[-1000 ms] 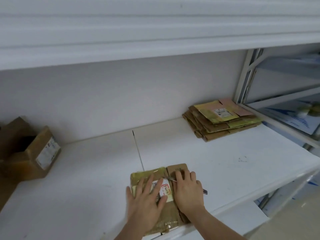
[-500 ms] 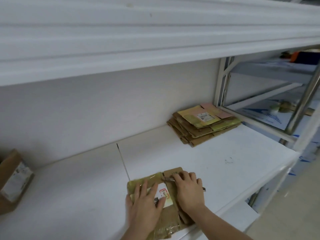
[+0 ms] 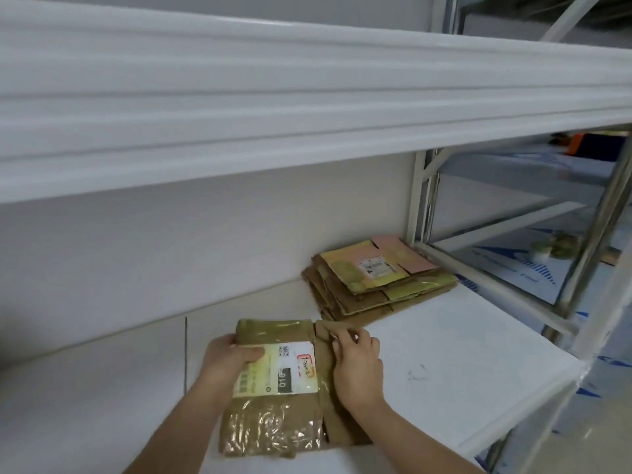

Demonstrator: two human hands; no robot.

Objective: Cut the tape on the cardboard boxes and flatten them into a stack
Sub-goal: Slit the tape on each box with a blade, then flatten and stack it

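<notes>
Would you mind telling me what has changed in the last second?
The left hand, earlier flat on the flattened box, now grips its left edge; the right hand now holds its right side. The stack stayed on the shelf.

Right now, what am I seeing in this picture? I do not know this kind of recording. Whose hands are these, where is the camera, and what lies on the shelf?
No machine is here. A person wears a camera on the head, so you look forward and down at their own two hands. The left hand grips the left edge of a flattened cardboard box with a printed label. The right hand holds its right side. The box lies on a white shelf. Farther back sits a stack of flattened boxes. No cutting tool is visible.
</notes>
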